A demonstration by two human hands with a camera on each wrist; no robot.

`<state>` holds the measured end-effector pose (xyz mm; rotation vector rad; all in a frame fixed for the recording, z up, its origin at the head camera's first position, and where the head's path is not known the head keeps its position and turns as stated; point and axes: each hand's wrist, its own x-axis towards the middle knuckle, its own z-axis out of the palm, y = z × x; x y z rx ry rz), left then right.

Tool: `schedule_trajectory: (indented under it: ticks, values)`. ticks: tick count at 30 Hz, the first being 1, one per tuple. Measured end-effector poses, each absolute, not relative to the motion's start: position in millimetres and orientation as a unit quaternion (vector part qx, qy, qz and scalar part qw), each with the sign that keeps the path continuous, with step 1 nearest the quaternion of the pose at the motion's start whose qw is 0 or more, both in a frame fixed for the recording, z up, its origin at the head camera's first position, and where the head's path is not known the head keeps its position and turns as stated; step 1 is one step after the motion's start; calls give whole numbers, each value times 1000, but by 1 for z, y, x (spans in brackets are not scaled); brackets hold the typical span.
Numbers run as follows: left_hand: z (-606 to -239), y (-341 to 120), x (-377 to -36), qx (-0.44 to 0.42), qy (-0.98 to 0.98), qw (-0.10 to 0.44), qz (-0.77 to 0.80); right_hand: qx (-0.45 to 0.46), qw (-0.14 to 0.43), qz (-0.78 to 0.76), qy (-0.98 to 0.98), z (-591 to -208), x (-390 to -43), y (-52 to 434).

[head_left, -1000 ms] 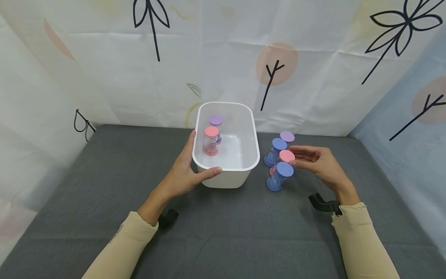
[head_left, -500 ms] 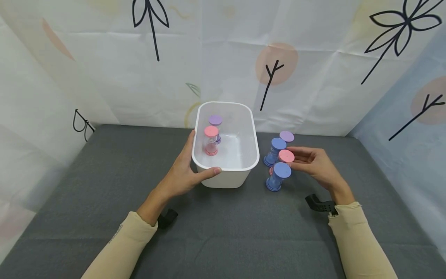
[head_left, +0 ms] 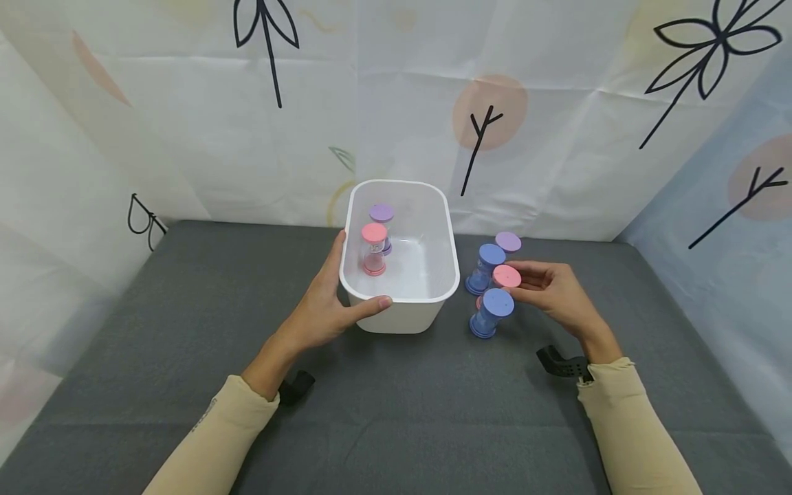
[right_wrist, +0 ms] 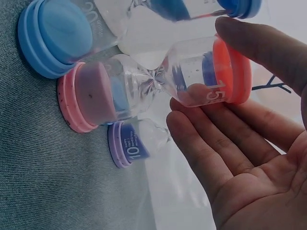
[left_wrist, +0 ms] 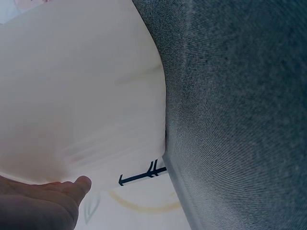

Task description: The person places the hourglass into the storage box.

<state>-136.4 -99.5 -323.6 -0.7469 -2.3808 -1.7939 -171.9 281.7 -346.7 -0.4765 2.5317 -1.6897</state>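
Pink sand timer (head_left: 506, 278) sat pinched in right hand (head_left: 555, 292); left hand (head_left: 322, 309) gripped white tub (head_left: 402, 313) (rim). Risk: lifting w/ neighbours touching could topple blue timer (head_left: 491, 311).

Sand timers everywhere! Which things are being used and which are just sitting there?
In use:
pink timer, touched by the right hand
white tub, held by the left hand

Just there:
blue timers
purple timer
timers inside the tub
grey mat
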Motion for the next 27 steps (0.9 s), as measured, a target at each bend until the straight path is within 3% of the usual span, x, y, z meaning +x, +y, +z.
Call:
schedule_trajectory:
  ticks: [11, 18, 27]
  values:
    - [-324, -101, -137, -241, -775, 30, -584, -117, -23, -524, 843, -330, -164, 297]
    - [-323, -100, -137, -243, -775, 33, -583, -104, -109, -623, 767, -307, -151, 306]
    - [-323, -101, -136, -236, -779, 27, -580, -187, -239, -808, 505, -291, -151, 293]
